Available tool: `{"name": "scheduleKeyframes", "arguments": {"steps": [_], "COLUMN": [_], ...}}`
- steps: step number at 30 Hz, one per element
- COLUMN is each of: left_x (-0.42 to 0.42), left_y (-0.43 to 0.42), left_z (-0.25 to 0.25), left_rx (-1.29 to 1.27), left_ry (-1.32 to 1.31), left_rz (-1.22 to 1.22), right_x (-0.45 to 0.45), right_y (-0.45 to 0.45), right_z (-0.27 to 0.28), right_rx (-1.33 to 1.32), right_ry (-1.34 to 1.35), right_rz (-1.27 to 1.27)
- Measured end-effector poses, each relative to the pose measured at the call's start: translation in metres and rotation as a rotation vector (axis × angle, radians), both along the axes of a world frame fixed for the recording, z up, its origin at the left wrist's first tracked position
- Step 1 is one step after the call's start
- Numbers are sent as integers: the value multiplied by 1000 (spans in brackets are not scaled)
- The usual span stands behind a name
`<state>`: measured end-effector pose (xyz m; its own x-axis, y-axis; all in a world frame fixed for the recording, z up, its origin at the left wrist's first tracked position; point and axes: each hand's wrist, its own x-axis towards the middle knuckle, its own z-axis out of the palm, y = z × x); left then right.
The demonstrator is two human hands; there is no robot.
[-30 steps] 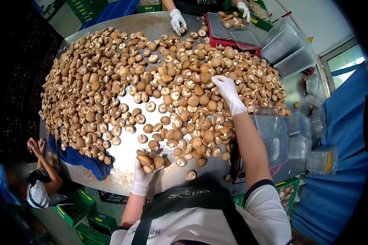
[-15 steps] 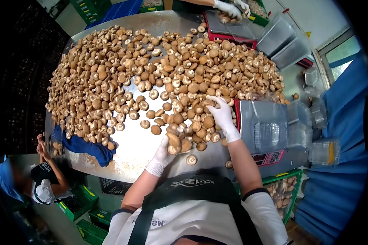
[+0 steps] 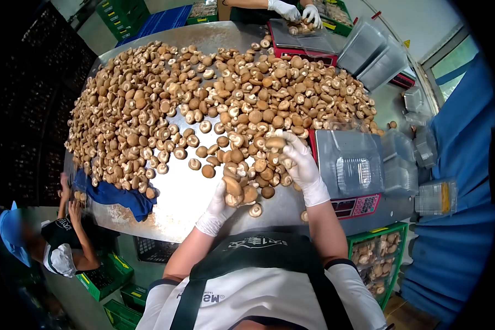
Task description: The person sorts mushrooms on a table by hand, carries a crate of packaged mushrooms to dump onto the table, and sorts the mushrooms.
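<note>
Brown-capped shiitake mushrooms (image 3: 137,102) with pale stems lie in a broad heap over the metal table (image 3: 187,203). My left hand (image 3: 215,210), in a white glove, is closed around a few mushrooms (image 3: 234,190) at the near side of the heap. One loose mushroom (image 3: 255,210) lies just right of that hand. My right hand (image 3: 303,168), also gloved, is at the heap's right edge, its fingers curled on a mushroom (image 3: 275,143). A clear plastic tray (image 3: 357,170) rests on the red-edged scale (image 3: 335,204) to the right of this hand.
Stacked clear trays (image 3: 399,165) stand right of the scale. Across the table, another person's gloved hands (image 3: 297,14) hold mushrooms over a second scale (image 3: 278,41). A blue cloth (image 3: 121,198) lies at the left edge, near another person (image 3: 66,242). A green crate (image 3: 401,242) holds packed mushrooms below.
My right hand has drawn back slightly from the heap, lifting a mushroom in its fingers. My left hand stays almost in place with its mushrooms.
</note>
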<state>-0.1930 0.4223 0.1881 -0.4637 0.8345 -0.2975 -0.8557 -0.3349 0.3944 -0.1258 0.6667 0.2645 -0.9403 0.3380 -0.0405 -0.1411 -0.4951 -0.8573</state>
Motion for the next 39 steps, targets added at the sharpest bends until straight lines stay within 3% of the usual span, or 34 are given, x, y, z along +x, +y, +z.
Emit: {"name": "scheduleKeyframes", "arguments": {"steps": [2,7,11,12,14,16,18,20,22,24,26,27,30,32,36,39], "left_x": [3,16,23,24,27,34,41,51,72,94,117,125,141,145,142,124], "left_y": [-2,0,3,7,17,39,62,94,142,191,234,249,286,298,297,273], "left_z": [-6,-3,-10,-7,1,21,47,70,67,94,114,123,119,103,82,83], "left_rx": [-19,-34,-95,-144,-239,-337,-447,-451,-344,-189,-54,-59,-110,-201,-267,-205], "left_ry": [31,6,-12,11,57,315,519,646,1126,1324,1320,1292,1375,1516,1688,1678], "left_rz": [9,31,16,-2,-33,-37,-216,-346,-182,-85,-45,-102,-166,-160,-106,-72], "right_x": [9,20,6,4,19,44,70,94,119,149,178,189,201,203,201,191], "right_y": [-7,-16,-13,-12,-17,-34,-38,-21,5,36,70,87,112,123,137,131], "right_z": [0,3,-17,-46,-52,-31,-15,2,26,34,36,33,33,27,2,5], "right_rx": [210,354,768,665,444,422,625,772,800,725,508,341,415,547,755,828], "right_ry": [28,17,-300,-378,-337,-330,-271,-213,-131,-242,-269,-108,-129,-286,-574,-629], "right_rz": [-16,-140,-364,-429,-253,-64,0,-155,-310,-513,-703,-723,-845,-844,-844,-977]}}
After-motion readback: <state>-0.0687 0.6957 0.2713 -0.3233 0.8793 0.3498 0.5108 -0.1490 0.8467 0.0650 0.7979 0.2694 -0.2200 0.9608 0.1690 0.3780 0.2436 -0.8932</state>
